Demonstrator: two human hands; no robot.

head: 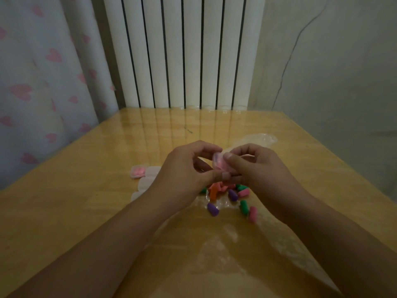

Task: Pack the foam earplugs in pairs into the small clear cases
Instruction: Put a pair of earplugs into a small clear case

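Both hands hold one small clear case (218, 163) raised above the worktop (86, 203), pink earplugs visible inside. The left hand (184, 168) pinches its near and far edges; the right hand (253, 166) has its thumb over the lid, probably to press it closed. Loose earplugs (233, 194) lie directly below, within easy reach. A filled case (138, 172) sits apart to the left, beside empty cases (146, 183)

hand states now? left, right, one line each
Left hand: fingers pinch the small clear case with pink earplugs inside.
Right hand: thumb and fingers pinch the same case.
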